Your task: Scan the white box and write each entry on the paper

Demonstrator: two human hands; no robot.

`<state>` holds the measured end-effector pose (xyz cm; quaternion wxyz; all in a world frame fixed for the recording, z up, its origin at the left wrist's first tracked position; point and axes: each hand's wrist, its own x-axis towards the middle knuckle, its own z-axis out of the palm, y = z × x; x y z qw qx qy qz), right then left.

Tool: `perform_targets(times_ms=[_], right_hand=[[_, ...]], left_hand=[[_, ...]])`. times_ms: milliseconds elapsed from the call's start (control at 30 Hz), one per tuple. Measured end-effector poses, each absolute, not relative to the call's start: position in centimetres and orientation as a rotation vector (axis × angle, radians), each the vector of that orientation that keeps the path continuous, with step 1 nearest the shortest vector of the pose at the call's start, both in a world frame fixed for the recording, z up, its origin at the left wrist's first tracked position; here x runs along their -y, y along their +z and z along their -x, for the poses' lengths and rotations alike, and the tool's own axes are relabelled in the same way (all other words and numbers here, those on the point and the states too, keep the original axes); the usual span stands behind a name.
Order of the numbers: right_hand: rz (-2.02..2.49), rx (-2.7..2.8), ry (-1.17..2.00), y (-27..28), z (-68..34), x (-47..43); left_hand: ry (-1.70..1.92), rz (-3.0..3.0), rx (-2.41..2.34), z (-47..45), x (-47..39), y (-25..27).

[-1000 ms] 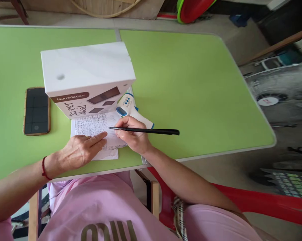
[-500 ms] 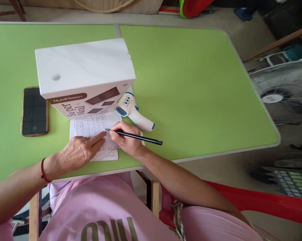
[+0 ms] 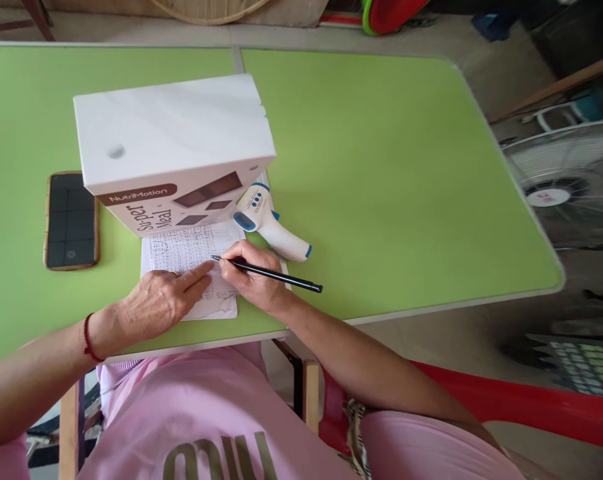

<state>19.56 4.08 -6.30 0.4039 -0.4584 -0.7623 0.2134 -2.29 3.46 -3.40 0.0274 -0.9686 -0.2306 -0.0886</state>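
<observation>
Between the fingers of my right hand is a black pen, its tip pointing left just over the paper. Dense handwriting covers the sheet, and another sheet shows beneath it. My left hand lies flat across the paper's lower left, fingers stretched toward the pen tip. Behind the sheets stands a white box printed "NutriMotion", hiding their far edge. A white and blue infrared thermometer lies just beyond my right hand.
A phone in a brown case lies left of the box on the green table. The table's near edge runs under my forearms. A fan stands past the right end, and a red chair is at the lower right.
The view has shifted very slightly. Both hands, the pen and the paper hold almost the same places.
</observation>
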Motion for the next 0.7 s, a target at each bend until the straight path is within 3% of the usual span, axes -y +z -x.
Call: perform_targets(times_ms=[700], right_hand=[[1.187,1.9,0.494,-6.49,-19.44,-4.15]], left_hand=[[-0.28,3.005,0.72,2.34,-3.47,-3.59]])
